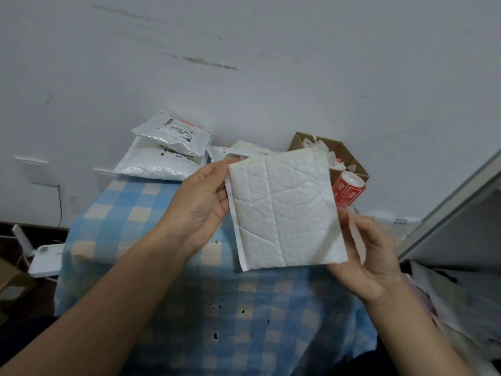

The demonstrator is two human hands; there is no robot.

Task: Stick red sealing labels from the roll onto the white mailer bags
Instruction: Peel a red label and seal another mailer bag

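Note:
A white padded mailer bag (pixel 284 213) is held up above the blue checked table. My left hand (pixel 200 202) grips its left edge, thumb near the top corner. My right hand (pixel 368 256) pinches the bag's lower right edge; a thin pale strip shows between its fingers. The red label roll (pixel 348 189) lies behind the bag, to its right, beside a cardboard box. Neither hand touches the roll.
A stack of filled white mailer bags (pixel 165 150) lies at the table's far left against the wall. An open cardboard box (pixel 344 156) holds paper scraps. The checked tablecloth (pixel 130 213) covers the table. A grey shelf (pixel 461 218) stands on the right.

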